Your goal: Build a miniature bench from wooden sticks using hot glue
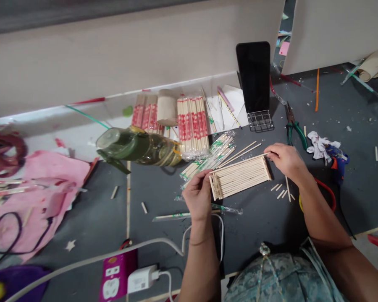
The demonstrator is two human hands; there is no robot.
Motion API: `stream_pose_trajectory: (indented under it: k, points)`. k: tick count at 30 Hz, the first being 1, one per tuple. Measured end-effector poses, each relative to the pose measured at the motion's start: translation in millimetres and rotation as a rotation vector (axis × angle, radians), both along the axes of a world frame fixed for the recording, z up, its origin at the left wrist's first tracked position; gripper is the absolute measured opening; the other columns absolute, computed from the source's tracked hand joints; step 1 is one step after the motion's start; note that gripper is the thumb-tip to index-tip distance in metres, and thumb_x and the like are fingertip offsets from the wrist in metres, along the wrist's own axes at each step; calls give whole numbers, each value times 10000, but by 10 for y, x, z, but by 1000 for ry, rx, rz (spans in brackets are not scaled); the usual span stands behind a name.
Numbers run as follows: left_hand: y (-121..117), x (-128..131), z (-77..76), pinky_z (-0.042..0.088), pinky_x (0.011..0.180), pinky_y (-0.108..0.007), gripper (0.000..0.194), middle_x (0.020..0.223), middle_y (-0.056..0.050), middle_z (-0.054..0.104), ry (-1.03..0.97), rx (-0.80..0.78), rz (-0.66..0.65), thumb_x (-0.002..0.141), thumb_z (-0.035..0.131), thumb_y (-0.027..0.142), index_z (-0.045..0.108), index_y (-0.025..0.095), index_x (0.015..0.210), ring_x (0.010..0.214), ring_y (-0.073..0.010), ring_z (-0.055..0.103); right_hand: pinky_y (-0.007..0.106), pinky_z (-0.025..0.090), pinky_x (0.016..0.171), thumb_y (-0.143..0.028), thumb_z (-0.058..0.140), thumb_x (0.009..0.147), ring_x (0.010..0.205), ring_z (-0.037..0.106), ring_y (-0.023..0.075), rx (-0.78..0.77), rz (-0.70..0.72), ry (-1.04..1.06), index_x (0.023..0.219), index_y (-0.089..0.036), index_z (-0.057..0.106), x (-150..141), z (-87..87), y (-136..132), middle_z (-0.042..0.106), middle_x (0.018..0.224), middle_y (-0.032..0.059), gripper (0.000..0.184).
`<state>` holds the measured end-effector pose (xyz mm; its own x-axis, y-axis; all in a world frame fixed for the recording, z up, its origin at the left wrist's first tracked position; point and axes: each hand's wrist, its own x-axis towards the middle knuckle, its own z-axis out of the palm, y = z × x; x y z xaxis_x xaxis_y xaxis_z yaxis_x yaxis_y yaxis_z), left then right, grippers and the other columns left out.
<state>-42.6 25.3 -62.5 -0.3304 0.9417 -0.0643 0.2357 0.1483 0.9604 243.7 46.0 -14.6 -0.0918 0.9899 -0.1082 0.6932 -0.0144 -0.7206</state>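
Observation:
Between my hands is a small frame of pale wooden chopsticks, laid side by side with short crosspieces at both ends. My left hand is closed at its upper left corner, thumb and fingers pinching there. My right hand pinches the right end of a thin chopstick running along the frame's far edge. Whether that chopstick touches the frame all along, I cannot tell. Cut stick pieces lie below my right hand. Green-and-white wrapped chopsticks and two loose ones lie just behind the frame.
A phone stands on a wire holder at the back. To the right are pliers, crumpled paper and a blue glue gun. Red-wrapped chopstick packs and a green bottle stand left. A white cable crosses in front.

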Motion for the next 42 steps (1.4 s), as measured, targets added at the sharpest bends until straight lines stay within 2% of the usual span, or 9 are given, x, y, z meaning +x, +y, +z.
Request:
stream_pose_trajectory:
  k: [3, 6, 10, 14, 21, 30, 42]
  points:
    - [3, 2, -8, 526, 735, -284, 236, 832, -30, 749, -19, 7, 3, 803, 741, 403, 778, 183, 878, 729, -164, 645, 321, 466, 827, -132, 567, 906, 899, 662, 206, 1, -13, 27, 888, -216, 731, 4, 3, 2, 727, 934, 59, 185]
    - [12, -5, -19, 522, 721, -279, 257, 818, -24, 737, -39, -4, 2, 795, 745, 424, 774, 179, 869, 714, -159, 632, 315, 486, 753, -161, 598, 880, 806, 664, 191, -66, -53, 134, 905, -212, 738, 17, -4, -5, 734, 879, 50, 151]
    - [24, -35, -38, 509, 691, -262, 277, 796, -17, 722, -96, -52, -30, 780, 755, 447, 771, 179, 850, 695, -149, 614, 279, 486, 581, -266, 601, 893, 635, 634, 155, -197, -166, 378, 937, -195, 741, 10, -38, -14, 714, 747, 39, 162]
    - [33, -58, -47, 505, 667, -262, 306, 792, -16, 717, -125, -113, -42, 765, 760, 468, 769, 178, 859, 682, -149, 611, 250, 472, 510, -257, 607, 863, 570, 608, 132, -225, -265, 472, 882, -175, 733, -39, -88, 3, 686, 681, 33, 151]
    - [36, -42, -44, 490, 639, -262, 305, 771, -9, 719, -228, -156, -1, 714, 797, 449, 764, 175, 845, 650, -141, 600, 234, 476, 475, -260, 614, 836, 557, 605, 119, -261, -329, 524, 863, -158, 739, -77, -150, 40, 690, 708, 37, 163]
    - [43, -49, -70, 481, 596, -247, 337, 741, 2, 706, -342, -193, -11, 699, 812, 476, 736, 176, 832, 602, -123, 594, 235, 478, 472, -245, 664, 812, 519, 588, 109, -292, -339, 569, 840, -150, 745, -54, -109, 49, 680, 670, 24, 127]
    - [52, 4, 37, 463, 513, -200, 347, 642, 24, 660, -462, -229, 5, 641, 879, 446, 715, 163, 758, 523, -91, 557, 210, 476, 448, -198, 674, 787, 500, 578, 98, -318, -364, 628, 819, -138, 756, -41, -168, 50, 677, 636, 18, 107]
